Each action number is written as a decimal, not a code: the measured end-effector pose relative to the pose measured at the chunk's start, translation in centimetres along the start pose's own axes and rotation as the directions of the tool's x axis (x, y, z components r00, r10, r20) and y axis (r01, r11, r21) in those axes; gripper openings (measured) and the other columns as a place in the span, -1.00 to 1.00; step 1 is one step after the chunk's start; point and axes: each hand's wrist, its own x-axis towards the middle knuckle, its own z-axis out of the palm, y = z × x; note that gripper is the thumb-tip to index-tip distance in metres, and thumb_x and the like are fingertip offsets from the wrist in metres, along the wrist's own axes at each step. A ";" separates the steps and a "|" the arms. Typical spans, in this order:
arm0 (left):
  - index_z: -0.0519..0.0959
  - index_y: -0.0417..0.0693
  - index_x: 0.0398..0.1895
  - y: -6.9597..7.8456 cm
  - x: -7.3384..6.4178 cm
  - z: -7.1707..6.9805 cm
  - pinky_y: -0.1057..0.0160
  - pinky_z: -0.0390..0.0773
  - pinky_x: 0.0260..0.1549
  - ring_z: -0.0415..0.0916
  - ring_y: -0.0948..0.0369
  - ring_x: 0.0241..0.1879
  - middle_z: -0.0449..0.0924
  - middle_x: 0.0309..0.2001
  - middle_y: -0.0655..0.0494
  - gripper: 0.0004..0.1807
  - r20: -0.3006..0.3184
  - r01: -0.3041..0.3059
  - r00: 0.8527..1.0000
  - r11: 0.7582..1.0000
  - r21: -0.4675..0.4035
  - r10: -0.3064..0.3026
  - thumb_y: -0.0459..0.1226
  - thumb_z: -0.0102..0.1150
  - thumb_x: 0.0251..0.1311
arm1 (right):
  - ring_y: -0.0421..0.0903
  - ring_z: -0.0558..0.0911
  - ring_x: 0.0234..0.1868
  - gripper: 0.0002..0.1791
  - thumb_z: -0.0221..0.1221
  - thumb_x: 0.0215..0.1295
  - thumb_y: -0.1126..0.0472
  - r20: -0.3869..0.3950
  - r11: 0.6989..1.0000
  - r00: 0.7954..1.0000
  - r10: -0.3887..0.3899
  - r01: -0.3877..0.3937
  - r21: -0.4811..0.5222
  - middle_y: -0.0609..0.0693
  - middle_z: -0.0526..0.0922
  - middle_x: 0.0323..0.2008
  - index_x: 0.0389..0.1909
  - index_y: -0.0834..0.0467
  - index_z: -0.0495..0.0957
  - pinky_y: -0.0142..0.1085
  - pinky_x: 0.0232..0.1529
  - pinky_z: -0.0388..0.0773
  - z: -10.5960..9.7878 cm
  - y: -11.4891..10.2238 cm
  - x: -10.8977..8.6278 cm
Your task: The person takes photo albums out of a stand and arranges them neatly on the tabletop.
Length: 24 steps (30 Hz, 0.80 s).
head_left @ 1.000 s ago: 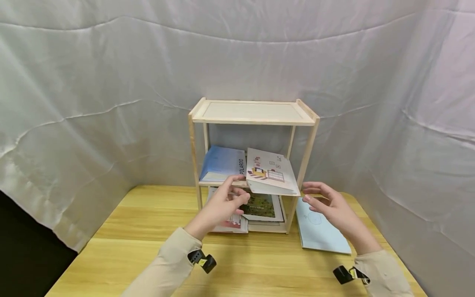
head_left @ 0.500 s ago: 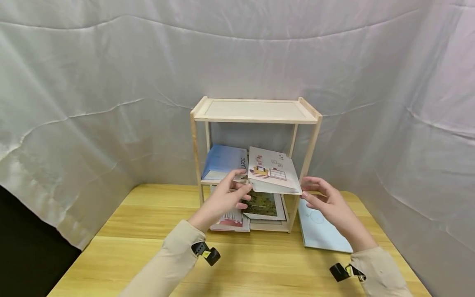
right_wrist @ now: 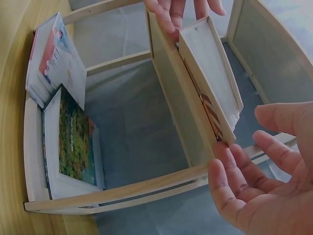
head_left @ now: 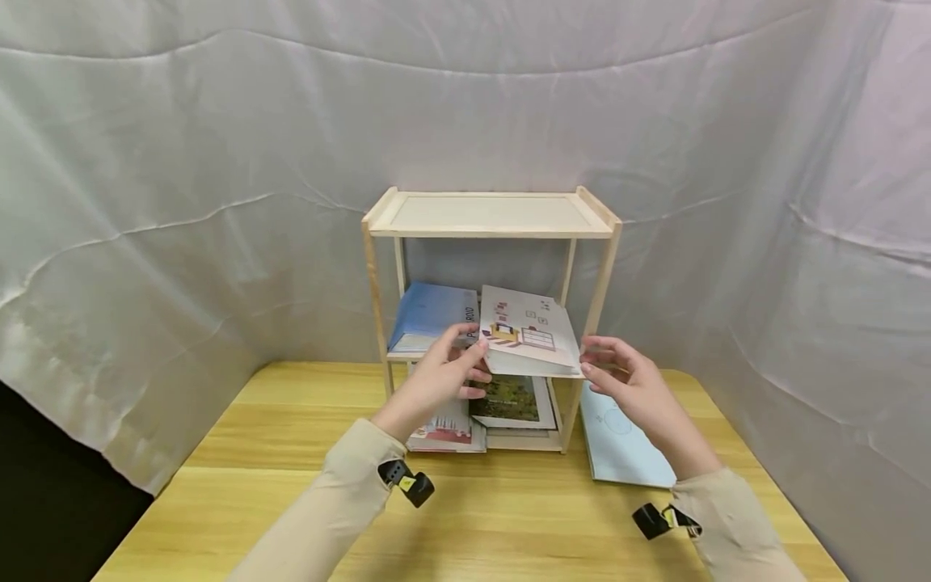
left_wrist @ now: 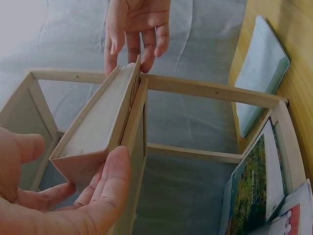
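A white photo album (head_left: 528, 335) with a drawn yellow and white window on its cover lies on the middle shelf of a small wooden rack (head_left: 490, 213). My left hand (head_left: 436, 380) is at its left side, fingers touching the edge; in the left wrist view the thumb stands apart from it. At the front right corner, fingertips of my right hand (head_left: 636, 392) touch the album, fingers loosely bent. To its left leans a blue album (head_left: 440, 311) marked POLAROID, partly behind my left fingers.
Below, an album with a green landscape cover (head_left: 512, 402) and a white and red one (head_left: 445, 436) rest on the bottom shelf. A light blue book (head_left: 629, 444) lies on the wooden table (head_left: 291, 477) right of the rack. Grey curtain hangs behind.
Both hands have closed in on the white album from either side. The right hand has come left to its corner, while the album has stayed in place on the shelf.
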 end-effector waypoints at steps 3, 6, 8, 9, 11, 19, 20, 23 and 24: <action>0.17 0.18 0.50 0.2 0.1 0.0 0.00 0.71 -0.07 0.61 -0.03 -0.06 0.50 -0.02 -0.16 -0.41 -0.007 0.011 1.000 0.999 -0.037 -0.011 -0.03 0.04 0.48 | -0.24 0.63 0.02 -0.47 0.18 0.46 0.02 -0.010 1.000 1.000 0.003 -0.003 -0.002 0.20 0.54 0.17 0.36 0.11 0.38 -0.29 0.02 0.68 0.3 -0.2 0.0; 0.18 0.18 0.49 0.3 0.2 0.0 0.05 0.73 -0.13 0.60 -0.08 -0.04 0.49 -0.04 -0.13 -0.42 -0.017 0.024 1.000 0.998 -0.055 -0.025 -0.04 0.04 0.48 | -0.24 0.63 0.01 -0.45 0.18 0.46 0.02 -0.017 1.000 1.000 0.007 -0.007 0.000 0.21 0.55 0.16 0.36 0.15 0.37 -0.33 0.00 0.67 0.4 -0.3 0.0; 0.19 0.18 0.48 0.4 0.3 0.0 0.06 0.73 -0.15 0.61 -0.07 -0.07 0.49 -0.04 -0.12 -0.43 -0.026 0.031 0.999 0.998 -0.052 -0.032 -0.04 0.04 0.48 | -0.24 0.63 0.00 -0.44 0.17 0.46 0.03 -0.021 1.000 1.000 0.010 -0.010 0.004 0.22 0.54 0.15 0.37 0.17 0.37 -0.37 -0.01 0.66 0.5 -0.3 0.0; 0.19 0.18 0.48 0.5 0.3 0.1 0.06 0.73 -0.15 0.62 -0.06 -0.09 0.49 -0.04 -0.12 -0.43 -0.030 0.033 0.999 0.998 -0.049 -0.034 -0.05 0.05 0.48 | -0.25 0.63 -0.01 -0.44 0.17 0.46 0.03 -0.024 1.000 1.000 0.010 -0.010 0.007 0.22 0.54 0.15 0.36 0.18 0.37 -0.39 -0.02 0.66 0.5 -0.3 0.0; 0.19 0.18 0.48 0.6 0.4 0.1 0.05 0.74 -0.15 0.64 -0.02 -0.15 0.50 -0.04 -0.12 -0.43 -0.035 0.036 0.999 0.999 -0.041 -0.038 -0.05 0.05 0.48 | -0.25 0.63 -0.03 -0.45 0.17 0.46 0.03 -0.031 1.000 0.999 0.010 -0.010 0.010 0.23 0.55 0.14 0.36 0.18 0.38 -0.44 -0.04 0.64 0.6 -0.3 0.0; 0.14 0.22 0.48 0.7 0.5 -0.1 0.07 0.74 -0.17 0.71 0.06 -0.34 0.55 -0.14 -0.26 -0.42 -0.007 0.077 0.997 0.994 -0.077 -0.077 -0.07 0.04 0.49 | -0.18 0.64 -0.06 -0.51 0.19 0.45 0.05 -0.066 1.000 0.998 0.015 -0.016 -0.012 0.20 0.58 0.08 0.29 0.17 0.45 -0.40 -0.04 0.65 1.2 -0.4 0.2; 0.14 0.22 0.48 0.7 0.5 -0.1 0.07 0.74 -0.16 0.71 0.06 -0.33 0.55 -0.14 -0.24 -0.42 -0.002 0.081 0.997 0.993 -0.083 -0.082 -0.07 0.04 0.49 | -0.14 0.64 -0.06 -0.52 0.20 0.45 0.06 -0.072 1.000 0.997 0.018 -0.019 -0.015 0.19 0.59 0.07 0.28 0.17 0.46 -0.39 -0.06 0.65 1.3 -0.5 0.3; 0.13 0.24 0.48 0.6 0.6 -0.3 0.08 0.74 -0.14 0.72 0.05 -0.31 0.55 -0.17 -0.18 -0.41 0.011 0.091 0.996 0.991 -0.101 -0.090 -0.07 0.06 0.48 | 0.00 0.64 -0.04 -0.55 0.20 0.44 0.07 -0.086 0.999 0.996 0.024 -0.026 -0.023 0.18 0.60 0.04 0.25 0.17 0.49 -0.40 -0.09 0.63 1.5 -0.7 0.4; 0.13 0.24 0.47 0.6 0.6 -0.4 0.09 0.74 -0.14 0.72 0.05 -0.30 0.55 -0.18 -0.16 -0.41 0.016 0.091 0.996 0.990 -0.111 -0.090 -0.07 0.07 0.47 | 0.04 0.64 -0.04 -0.56 0.21 0.44 0.07 -0.092 0.999 0.995 0.027 -0.029 -0.023 0.17 0.60 0.04 0.24 0.17 0.50 -0.41 -0.11 0.63 1.6 -0.7 0.4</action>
